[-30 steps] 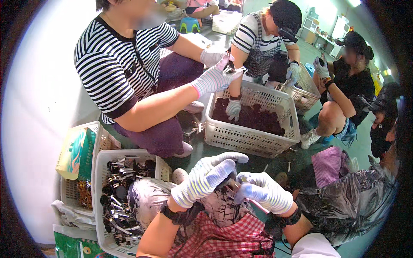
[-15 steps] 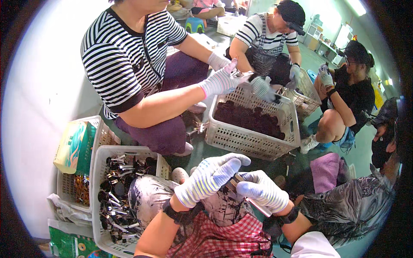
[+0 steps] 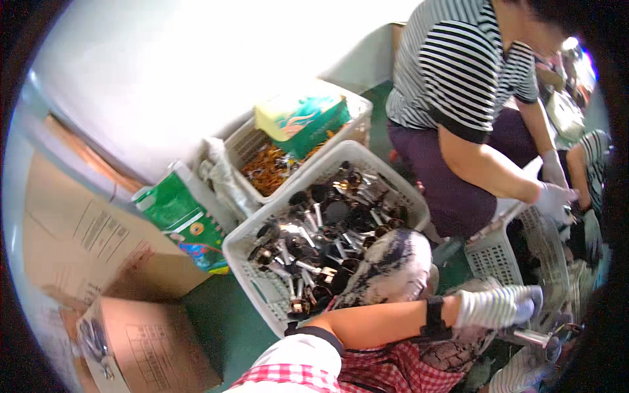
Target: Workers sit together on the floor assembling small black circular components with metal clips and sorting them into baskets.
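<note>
At the lower right, my left hand (image 3: 495,308) wears a white glove with pale stripes. Its fingers are bent together near the rim of the view, and what they hold is smeared. My right hand (image 3: 521,376), gloved alike, is just below it and partly cut off. Between the hands juts a brush with a shiny silver handle (image 3: 532,337), its head hidden; the right fingers close on it. Left of my knee, a white plastic crate (image 3: 252,288) holds many brushes (image 3: 308,229) with dark heads and silver handles.
A second crate (image 3: 363,121) behind holds orange-brown pieces and a green-yellow box (image 3: 304,118). A green bag (image 3: 173,206) and cardboard boxes (image 3: 154,340) stand at the left. A person in a striped shirt (image 3: 458,72) works at right beside another white crate (image 3: 491,259).
My view has swung left, so the brush crate is now central and my hands sit at the lower right. The green bag and cardboard boxes show more fully.
</note>
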### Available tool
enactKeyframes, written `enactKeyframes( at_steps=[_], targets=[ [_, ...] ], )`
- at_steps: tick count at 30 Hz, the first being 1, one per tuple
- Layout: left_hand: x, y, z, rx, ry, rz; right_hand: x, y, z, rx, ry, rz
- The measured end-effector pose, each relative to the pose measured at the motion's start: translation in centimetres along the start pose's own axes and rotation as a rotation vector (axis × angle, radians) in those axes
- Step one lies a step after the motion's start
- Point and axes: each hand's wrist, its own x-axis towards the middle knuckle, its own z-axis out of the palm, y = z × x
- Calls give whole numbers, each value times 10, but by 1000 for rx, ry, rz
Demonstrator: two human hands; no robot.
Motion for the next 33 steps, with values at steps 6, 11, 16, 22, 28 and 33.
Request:
enactKeyframes(
  at_steps=[6, 11, 16, 22, 28, 33],
  targets=[
    [-20, 34, 4, 281, -30, 127, 20, 5, 35, -72, -102, -41],
    [-61, 86, -11, 328, 21, 95, 30, 9, 55, -99, -175, -37],
    [-175, 141, -47, 97, 681, -43, 25, 19, 61, -115, -219, -11],
    [-337, 80, -87, 356, 1725, 253, 26, 28, 55, -118, -259, 26],
    [-439, 13, -110, -368, 2224, 196, 27, 41, 49, -58, -289, -2],
    [-468, -2, -143, -558, 2292, 163, 26, 47, 40, 123, -199, 67]
  ],
)
